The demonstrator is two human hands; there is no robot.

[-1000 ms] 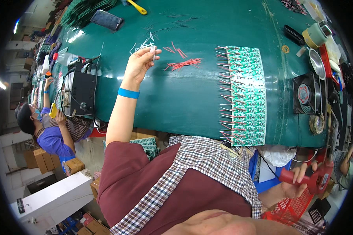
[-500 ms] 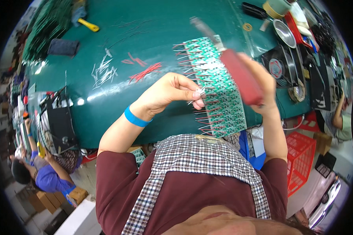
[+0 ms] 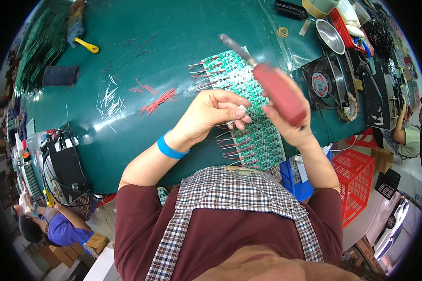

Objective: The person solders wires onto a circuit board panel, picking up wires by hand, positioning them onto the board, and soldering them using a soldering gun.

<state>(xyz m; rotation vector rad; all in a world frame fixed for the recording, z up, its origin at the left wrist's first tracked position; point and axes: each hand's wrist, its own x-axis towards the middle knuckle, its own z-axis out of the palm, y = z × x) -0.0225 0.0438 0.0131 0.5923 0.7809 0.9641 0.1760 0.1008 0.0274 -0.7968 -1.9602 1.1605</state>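
Note:
My left hand (image 3: pixel 210 114) is closed in a pinch on a few short white wires (image 3: pixel 242 108), over the left side of a green circuit board panel (image 3: pixel 263 145). Red and dark wires stick out along that panel's left edge. In my right hand (image 3: pixel 296 134) is a soldering iron (image 3: pixel 280 96) with a thick red handle; its metal end points up and left above the far part of the panel. Loose red wires (image 3: pixel 159 101) and white wires (image 3: pixel 109 107) lie on the table left of my hands, with dark wires (image 3: pixel 139 47) farther back.
A small fan (image 3: pixel 321 84), a roll of tape (image 3: pixel 349 110) and a metal bowl (image 3: pixel 330 36) stand at the right. Bundled green strands (image 3: pixel 40 51), a yellow-handled brush (image 3: pixel 86 45) and a dark cloth (image 3: pixel 61 76) lie far left. A red crate (image 3: pixel 354 180) stands below the right edge.
The view has shifted a little, so the table things appear farther left. My left hand with the white wires sits farther over the panel, and my right hand has come closer to it.

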